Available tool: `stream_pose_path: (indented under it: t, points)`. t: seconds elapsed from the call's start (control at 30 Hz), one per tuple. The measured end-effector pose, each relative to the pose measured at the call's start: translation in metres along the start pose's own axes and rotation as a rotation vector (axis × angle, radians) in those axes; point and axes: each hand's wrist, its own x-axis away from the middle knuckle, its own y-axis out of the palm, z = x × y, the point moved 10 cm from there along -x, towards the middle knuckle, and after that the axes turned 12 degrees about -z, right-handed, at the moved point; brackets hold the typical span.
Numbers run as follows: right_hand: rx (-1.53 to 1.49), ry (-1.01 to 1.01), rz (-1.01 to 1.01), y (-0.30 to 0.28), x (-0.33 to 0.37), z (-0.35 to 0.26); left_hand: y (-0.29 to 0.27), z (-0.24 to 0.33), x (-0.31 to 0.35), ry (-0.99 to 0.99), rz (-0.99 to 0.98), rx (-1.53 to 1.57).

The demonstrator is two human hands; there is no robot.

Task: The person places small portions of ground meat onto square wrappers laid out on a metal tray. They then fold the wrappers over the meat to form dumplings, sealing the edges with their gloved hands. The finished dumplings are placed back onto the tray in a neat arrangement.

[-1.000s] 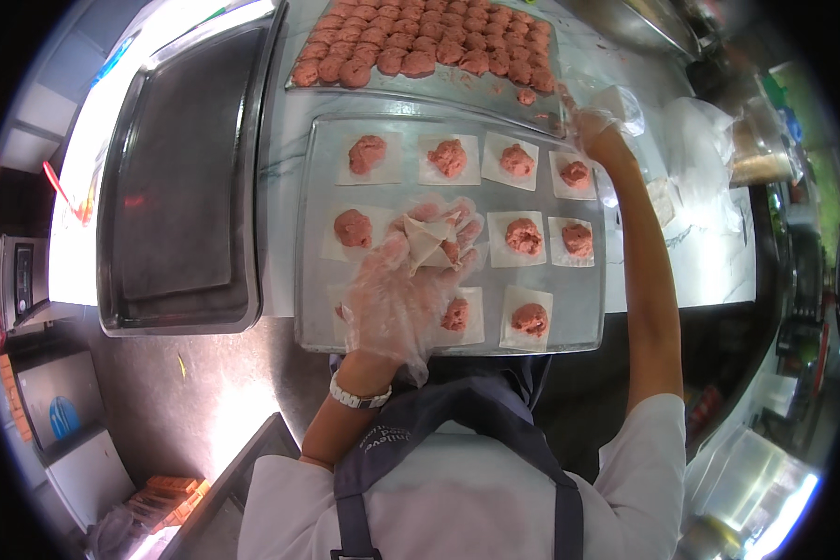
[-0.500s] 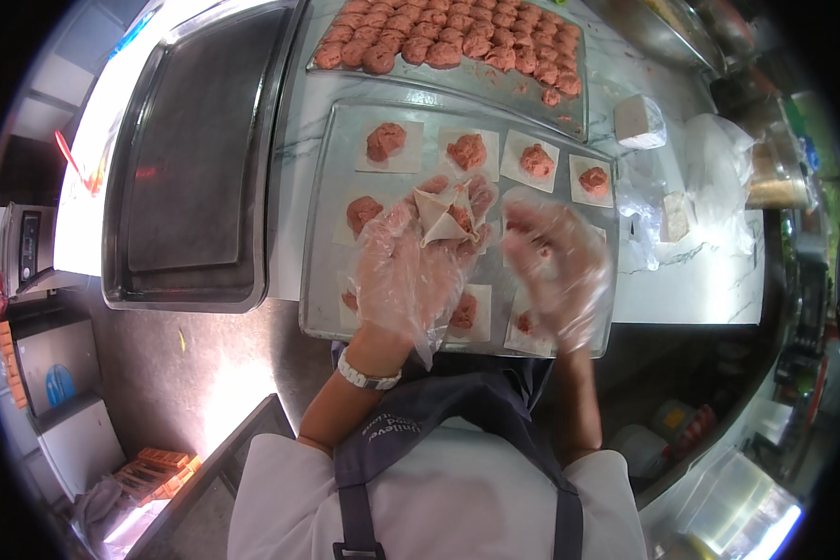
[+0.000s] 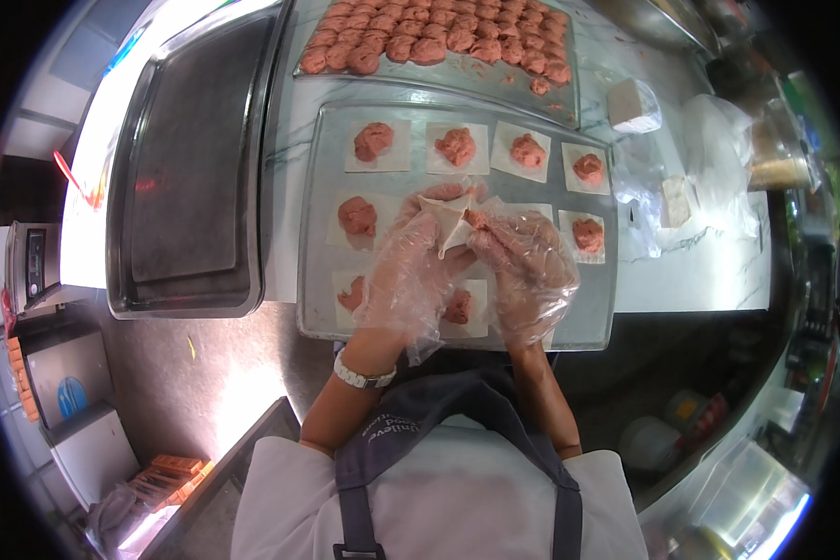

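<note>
Cupped in my left hand (image 3: 403, 271) is a dumpling (image 3: 445, 224), its pale wrapper gathered up around pink meat filling. My right hand (image 3: 530, 266) meets it from the right, fingers pinched at the dumpling's edge. Both hands wear clear plastic gloves. Beneath them lies a metal tray (image 3: 315, 271) with square wrappers, each bearing a lump of meat. One such wrapper with meat (image 3: 356, 217) is left of my hands, another (image 3: 588, 235) to the right. Others line the tray's far side, and some are partly hidden by my hands.
Beyond this tray, a second tray (image 3: 495, 86) carries rows of meat balls. A dark baking tray (image 3: 191, 177) stands to the left. On the right are a stack of wrappers (image 3: 633, 106), a pale block (image 3: 677, 202) and crumpled clear plastic (image 3: 719, 159). A metal bowl (image 3: 663, 21) sits far right.
My right hand has moved left and up from above the tray to the dumpling, its fingers now closed against it. My left hand still holds the dumpling. The view has shifted slightly.
</note>
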Motion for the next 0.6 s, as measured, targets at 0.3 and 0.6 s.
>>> stream_pose_path:
  t: [0.3, 0.6]
  points:
    - [-0.447, 0.187, -0.129, 0.019, -0.002, 0.025, -0.011, 0.006, 0.005, -0.006, -0.015, -0.152]
    - [-0.332, 0.062, -0.077, 0.015, -0.002, 0.024, -0.017, 0.001, 0.009, 0.007, 0.074, -0.165]
